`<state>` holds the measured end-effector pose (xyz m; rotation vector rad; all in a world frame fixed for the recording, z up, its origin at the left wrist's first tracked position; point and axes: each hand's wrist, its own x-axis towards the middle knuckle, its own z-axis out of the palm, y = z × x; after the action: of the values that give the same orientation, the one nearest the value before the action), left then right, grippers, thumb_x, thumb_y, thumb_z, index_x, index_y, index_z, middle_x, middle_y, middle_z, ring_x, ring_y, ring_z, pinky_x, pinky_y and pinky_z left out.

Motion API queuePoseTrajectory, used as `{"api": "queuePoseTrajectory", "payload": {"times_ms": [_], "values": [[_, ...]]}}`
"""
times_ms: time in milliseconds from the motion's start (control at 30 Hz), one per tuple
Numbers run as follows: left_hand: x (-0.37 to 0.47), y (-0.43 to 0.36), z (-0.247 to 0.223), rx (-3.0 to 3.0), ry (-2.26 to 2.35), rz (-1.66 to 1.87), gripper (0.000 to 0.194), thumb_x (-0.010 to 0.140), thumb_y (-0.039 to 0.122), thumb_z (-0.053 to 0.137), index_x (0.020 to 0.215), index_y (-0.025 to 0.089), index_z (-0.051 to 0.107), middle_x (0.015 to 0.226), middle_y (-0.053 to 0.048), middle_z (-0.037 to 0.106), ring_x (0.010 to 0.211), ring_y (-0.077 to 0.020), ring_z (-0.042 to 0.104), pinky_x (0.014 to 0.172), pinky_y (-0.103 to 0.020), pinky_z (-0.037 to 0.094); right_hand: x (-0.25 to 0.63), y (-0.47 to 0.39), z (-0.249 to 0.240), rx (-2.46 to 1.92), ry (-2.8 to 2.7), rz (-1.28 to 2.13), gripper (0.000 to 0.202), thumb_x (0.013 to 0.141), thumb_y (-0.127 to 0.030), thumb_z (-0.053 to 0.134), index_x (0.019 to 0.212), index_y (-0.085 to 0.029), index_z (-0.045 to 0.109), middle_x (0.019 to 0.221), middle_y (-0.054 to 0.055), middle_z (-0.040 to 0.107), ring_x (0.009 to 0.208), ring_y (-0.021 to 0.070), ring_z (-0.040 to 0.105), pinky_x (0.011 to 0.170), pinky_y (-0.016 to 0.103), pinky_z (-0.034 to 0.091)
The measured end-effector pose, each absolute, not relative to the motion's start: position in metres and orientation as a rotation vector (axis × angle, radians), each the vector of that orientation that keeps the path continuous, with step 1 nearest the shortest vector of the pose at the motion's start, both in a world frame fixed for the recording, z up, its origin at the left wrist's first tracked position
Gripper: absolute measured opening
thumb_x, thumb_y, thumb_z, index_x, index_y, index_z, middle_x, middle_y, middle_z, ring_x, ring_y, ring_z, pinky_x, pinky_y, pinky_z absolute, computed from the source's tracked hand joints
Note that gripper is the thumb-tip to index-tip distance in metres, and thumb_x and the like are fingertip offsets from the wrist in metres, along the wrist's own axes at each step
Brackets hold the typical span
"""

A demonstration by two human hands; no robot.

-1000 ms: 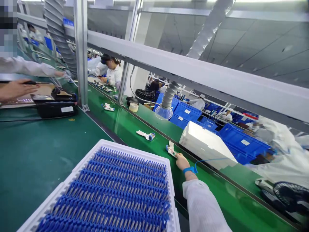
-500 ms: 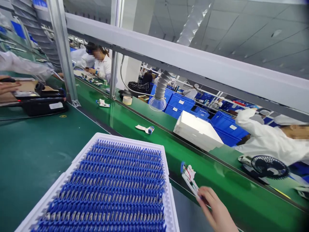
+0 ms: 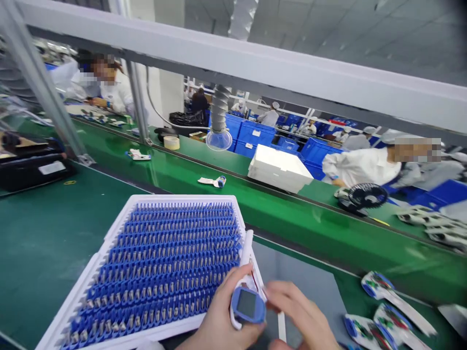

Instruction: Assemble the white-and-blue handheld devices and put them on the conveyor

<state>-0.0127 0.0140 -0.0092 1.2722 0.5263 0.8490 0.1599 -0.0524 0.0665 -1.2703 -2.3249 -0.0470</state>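
Observation:
My left hand (image 3: 224,313) is closed around a white handheld device with a blue-framed screen (image 3: 247,304). Its dark screen faces me, and a red wire shows along the open white housing. My right hand (image 3: 304,316) is at the device's right side, fingers bent and fingertips at its edge, thumb held apart. Just left of the hands sits a white foam tray (image 3: 126,206), filled with rows of small blue parts with grey metallic pieces (image 3: 171,257). The device's upper end overlaps the tray's right edge.
Several similar white-and-blue assemblies (image 3: 396,323) lie at lower right. Another one (image 3: 213,182) rests on the green conveyor belt (image 3: 292,216). Behind it are a white box (image 3: 279,167), a black fan (image 3: 368,196) and an extraction nozzle (image 3: 219,138). Co-workers sit across the belt.
My right hand has brought the device from over the belt's edge to beside the tray. My left hand has come into view and grips it. The view has turned right.

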Motion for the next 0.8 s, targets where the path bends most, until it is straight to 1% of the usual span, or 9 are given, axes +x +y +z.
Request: {"api": "queuePoseTrajectory", "payload": {"times_ms": [33,100,233,367,433,500,633,733,800], "values": [[-0.013,0.013,-0.010,1.437,0.623,0.869,0.074,0.067,0.043,0.070,0.132,0.023,0.041,0.134,-0.014,0.040,0.109,-0.0293,0.052,0.097,-0.043,0.043,0.153,-0.050,0.073,-1.283,-2.366,0.018,0.047,0.093,-0.049,0.045,0.125,-0.015,0.047,0.109,0.013,0.061,0.095,0.0210,0.063,0.078,0.026,0.055],[-0.014,0.010,-0.008,1.722,0.733,0.858,0.068,0.068,0.035,0.067,0.130,0.021,0.044,0.137,-0.014,0.034,0.123,-0.0345,0.042,0.105,-0.048,0.035,0.143,-0.046,0.082,-1.332,-2.442,0.138,0.042,0.096,-0.042,0.040,0.126,-0.014,0.045,0.108,0.013,0.060,0.093,0.0202,0.062,0.076,0.028,0.056],[-0.018,0.008,-0.001,1.991,0.792,0.837,0.055,0.077,0.025,0.056,0.131,0.025,0.043,0.144,-0.013,0.015,0.113,-0.0284,0.051,0.098,-0.045,0.042,0.140,-0.048,0.082,-1.500,-2.433,0.172,0.029,0.095,-0.025,0.041,0.122,-0.015,0.046,0.113,0.014,0.056,0.098,0.0220,0.058,0.076,0.033,0.055],[-0.021,0.005,0.004,1.960,0.778,0.744,0.064,0.074,0.018,0.056,0.135,0.028,0.036,0.148,-0.011,0.005,0.121,-0.0307,0.044,0.101,-0.049,0.039,0.143,-0.057,0.086,-1.533,-2.421,0.056,0.022,0.091,-0.018,0.040,0.108,-0.017,0.053,0.111,0.014,0.054,0.094,0.0213,0.057,0.070,0.032,0.054],[-0.023,0.006,0.008,1.799,0.695,0.632,0.067,0.073,0.018,0.060,0.135,0.028,0.037,0.148,-0.010,0.009,0.127,-0.0306,0.037,0.107,-0.049,0.032,0.143,-0.059,0.092,-1.465,-2.449,-0.018,0.021,0.092,-0.015,0.038,0.103,-0.017,0.056,0.102,0.011,0.058,0.085,0.0184,0.056,0.068,0.030,0.051],[-0.024,0.008,0.015,1.554,0.444,0.515,0.069,0.069,0.027,0.070,0.131,0.025,0.042,0.144,-0.010,0.024,0.129,-0.0297,0.035,0.111,-0.045,0.027,0.141,-0.058,0.099,-1.308,-2.470,-0.025,0.021,0.096,-0.017,0.037,0.100,-0.018,0.057,0.095,0.008,0.062,0.082,0.0161,0.056,0.068,0.029,0.048],[-0.025,0.010,0.025,1.013,-0.070,0.271,0.077,0.059,0.057,0.076,0.122,0.019,0.053,0.112,-0.008,0.055,0.113,-0.0274,0.048,0.100,-0.042,0.035,0.142,-0.059,0.108,-0.971,-2.527,0.086,0.023,0.099,-0.021,0.038,0.099,-0.016,0.060,0.096,0.005,0.066,0.094,0.0154,0.057,0.077,0.029,0.044],[-0.023,0.006,0.022,0.824,-0.028,0.300,0.074,0.057,0.054,0.079,0.117,0.018,0.056,0.097,-0.004,0.057,0.098,-0.0196,0.053,0.092,-0.033,0.039,0.145,-0.062,0.103,-0.978,-2.487,-0.089,0.022,0.098,-0.019,0.042,0.102,-0.014,0.063,0.101,0.004,0.068,0.104,0.0177,0.054,0.085,0.031,0.043],[-0.022,0.002,0.016,0.732,0.080,0.333,0.072,0.055,0.049,0.081,0.116,0.018,0.057,0.089,-0.002,0.057,0.083,-0.0126,0.054,0.079,-0.025,0.043,0.148,-0.064,0.097,-0.990,-2.438,-0.205,0.024,0.097,-0.016,0.041,0.102,-0.012,0.064,0.100,0.005,0.069,0.103,0.0177,0.054,0.086,0.031,0.044]]}}
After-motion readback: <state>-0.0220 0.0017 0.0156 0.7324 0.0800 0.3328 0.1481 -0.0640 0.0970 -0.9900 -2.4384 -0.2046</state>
